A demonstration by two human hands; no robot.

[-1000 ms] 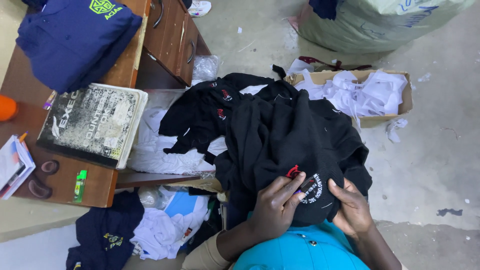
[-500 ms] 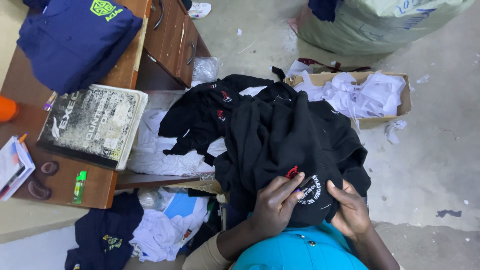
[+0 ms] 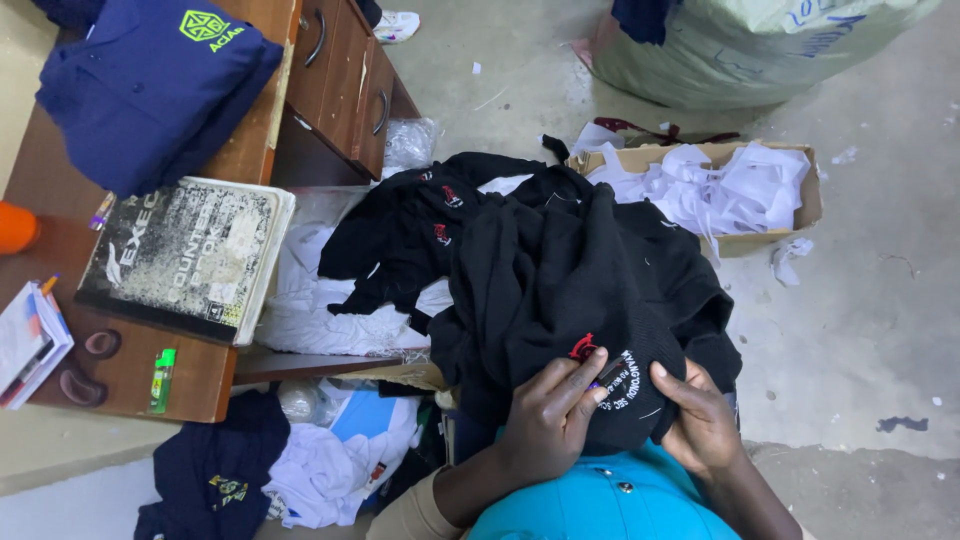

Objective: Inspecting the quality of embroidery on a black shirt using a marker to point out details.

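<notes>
1. Two hands on one black garment (image 3: 570, 290), draped over the person's lap, low centre of the view, its bulk spilling toward 12 o'clock.
2. Left hand (image 3: 555, 415): fingers pressed flat on the cloth beside the red-and-white embroidered patch (image 3: 600, 362). A small dark tool seems pinched at the fingertips; too small to tell what.
3. Right hand (image 3: 700, 420): at 3 o'clock of the left, fingers curled into the fabric edge, gripping a fold and holding it taut under the patch.
4. Handling, as a judgement: soft, limp knit, light, not fragile, not slippery. It will sag and bunch wherever it is unsupported. Best hold is a pinch either side of the embroidery, which looks like the stiffest spot.
5. More black garments (image 3: 420, 225) lie piled at 11 o'clock, touching the held one.
6. Cardboard box (image 3: 812, 195) of white scraps at 1 o'clock, on the floor, just beside the pile.
7. Wooden desk (image 3: 130, 370) at 9 o'clock carries a worn ledger book (image 3: 185, 255) and a folded navy shirt (image 3: 150, 90).
8. Large sack (image 3: 740, 45) at 12–1 o'clock, well apart.
</notes>
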